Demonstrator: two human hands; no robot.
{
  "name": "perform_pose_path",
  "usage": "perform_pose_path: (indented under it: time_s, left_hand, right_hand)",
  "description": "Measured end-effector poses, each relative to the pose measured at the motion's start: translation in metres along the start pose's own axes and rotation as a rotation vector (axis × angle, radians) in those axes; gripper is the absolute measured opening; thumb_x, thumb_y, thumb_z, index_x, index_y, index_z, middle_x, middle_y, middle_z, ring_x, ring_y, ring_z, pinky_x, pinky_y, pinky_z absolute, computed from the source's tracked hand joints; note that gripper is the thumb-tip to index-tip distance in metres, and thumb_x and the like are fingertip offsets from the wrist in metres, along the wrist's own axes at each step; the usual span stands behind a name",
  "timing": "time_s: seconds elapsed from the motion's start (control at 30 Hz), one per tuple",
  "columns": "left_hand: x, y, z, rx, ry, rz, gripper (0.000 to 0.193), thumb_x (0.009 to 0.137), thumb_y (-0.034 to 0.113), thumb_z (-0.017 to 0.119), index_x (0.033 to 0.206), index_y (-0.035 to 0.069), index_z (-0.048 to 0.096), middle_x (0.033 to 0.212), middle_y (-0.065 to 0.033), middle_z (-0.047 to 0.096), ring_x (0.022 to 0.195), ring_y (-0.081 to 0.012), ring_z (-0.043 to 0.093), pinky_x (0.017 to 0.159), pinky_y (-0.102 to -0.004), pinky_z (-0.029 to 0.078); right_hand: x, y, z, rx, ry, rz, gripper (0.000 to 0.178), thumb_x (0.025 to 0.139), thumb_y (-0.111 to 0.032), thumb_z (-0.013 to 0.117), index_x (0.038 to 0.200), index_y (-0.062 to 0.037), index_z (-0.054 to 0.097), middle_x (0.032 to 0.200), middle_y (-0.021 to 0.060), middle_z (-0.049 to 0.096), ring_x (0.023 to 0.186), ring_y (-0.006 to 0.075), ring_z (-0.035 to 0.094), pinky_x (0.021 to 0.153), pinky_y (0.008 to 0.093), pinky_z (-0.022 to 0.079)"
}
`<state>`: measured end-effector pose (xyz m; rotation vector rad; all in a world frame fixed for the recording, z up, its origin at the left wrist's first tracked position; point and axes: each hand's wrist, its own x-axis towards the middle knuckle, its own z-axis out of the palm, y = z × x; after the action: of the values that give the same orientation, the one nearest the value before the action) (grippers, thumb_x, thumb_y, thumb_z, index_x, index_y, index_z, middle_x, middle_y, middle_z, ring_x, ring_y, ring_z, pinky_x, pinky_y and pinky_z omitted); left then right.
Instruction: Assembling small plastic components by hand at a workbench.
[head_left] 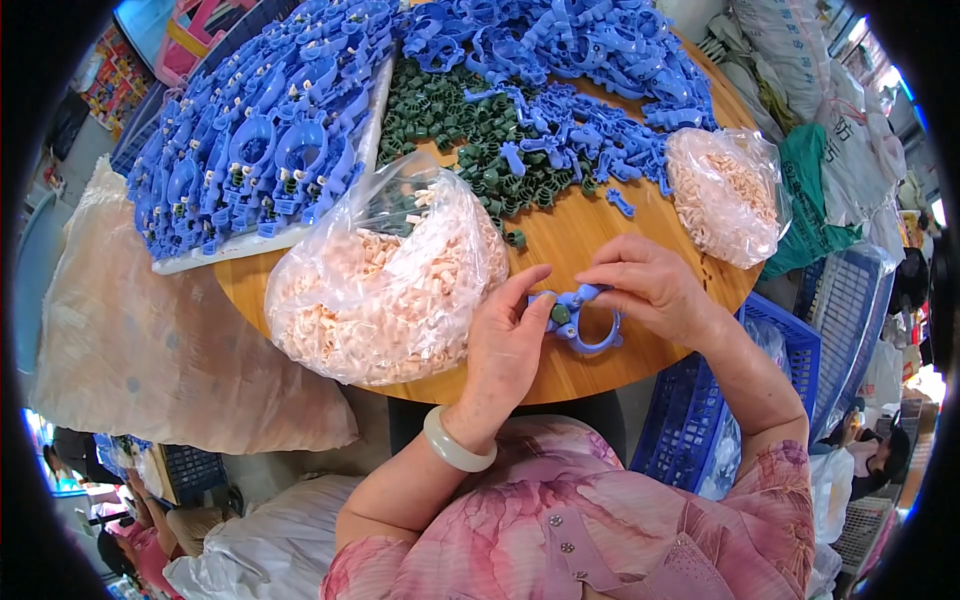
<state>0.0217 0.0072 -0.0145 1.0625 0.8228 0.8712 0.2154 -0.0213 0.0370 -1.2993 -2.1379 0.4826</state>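
One blue ring piece [572,327], two hands, one wooden table

Blue ring piece: above the near part of the wooden table [655,372]; open ring toward the table's near edge; one dark green part [560,314] seated at its left end.

Left hand [503,335]: over the table's near edge; thumb against the piece beside the dark green part, index finger raised close above; grip narrow, the remaining fingers' contact hidden; pale bangle [458,440] at the wrist.

Right hand [655,290]: over the table's near right part; thumb and fingertips pinched on the piece's upper right end.

Stock on the table: one clear bag of peach-coloured bits [385,295], near left edge, its mouth open; one smaller clear bag of like bits [725,195], right edge; many dark green parts [430,110], loose, toward the middle; many small blue parts [590,135], right of these, one lying apart toward the near side; a heap of blue rings [640,50], far side; one white board [230,253], left side, bearing rows of blue assemblies [250,145].

Around the table: one large pale sack [130,340], left; one blue crate [810,345], right; one green sack [812,190], farther right; one co-worker [155,550], well apart, lower left.
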Motion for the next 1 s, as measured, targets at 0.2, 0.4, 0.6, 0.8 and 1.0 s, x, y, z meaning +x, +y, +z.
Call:
perform_pose_path:
  time_s: [0.2,0.4,0.6,0.8,1.0]
  left_hand:
    - [0.0,0.0004,0.0,-0.032,-0.007,-0.027,0.028,0.089,0.004,0.054,0.117,0.0,0.056,0.084,-0.0008,0.056,0.073,-0.0057,0.051,0.064,-0.0204,0.045]
    - [0.0001,0.0013,0.0,0.03,-0.007,-0.002,0.027,0.089,0.004,0.054,0.116,0.0,0.056,0.082,-0.0008,0.056,0.071,-0.0058,0.051,0.062,-0.0204,0.045]
    - [-0.0006,-0.0008,0.0017,0.036,0.011,0.029,0.027,0.088,0.003,0.055,0.115,0.0,0.057,0.079,0.0,0.055,0.07,-0.0055,0.05,0.061,-0.0203,0.044]
    - [-0.001,-0.0012,0.0019,0.026,0.014,0.02,0.027,0.088,0.003,0.055,0.115,0.0,0.057,0.079,0.0001,0.056,0.069,-0.0053,0.05,0.061,-0.0201,0.044]
    - [-0.0013,-0.0021,0.0012,0.04,0.008,0.041,0.027,0.087,0.002,0.056,0.114,0.0,0.058,0.079,0.0,0.055,0.07,-0.0056,0.049,0.062,-0.0202,0.044]
  right_hand:
    - [-0.0004,-0.0014,0.0009,0.016,-0.007,0.027,0.023,0.076,-0.009,0.068,0.099,-0.0068,0.065,0.089,0.0082,0.058,0.085,0.0244,0.058,0.073,0.032,0.047]
    - [0.0011,-0.0029,-0.001,-0.028,-0.013,-0.004,0.024,0.075,-0.009,0.068,0.098,-0.0073,0.065,0.088,0.0078,0.057,0.083,0.025,0.058,0.071,0.033,0.047]
    - [0.0021,-0.0066,0.0007,-0.165,0.036,-0.108,0.022,0.074,-0.01,0.069,0.095,-0.0076,0.065,0.084,0.0073,0.056,0.08,0.0255,0.057,0.067,0.0341,0.047]
    - [-0.0046,-0.0077,0.0036,-0.021,0.004,0.061,0.025,0.072,-0.009,0.071,0.096,-0.0067,0.065,0.088,0.0073,0.057,0.081,0.0247,0.058,0.067,0.033,0.047]
    - [-0.0013,-0.0094,0.003,-0.203,0.026,-0.075,0.024,0.071,-0.008,0.072,0.094,-0.006,0.065,0.087,0.0079,0.057,0.079,0.0252,0.058,0.065,0.0338,0.047]
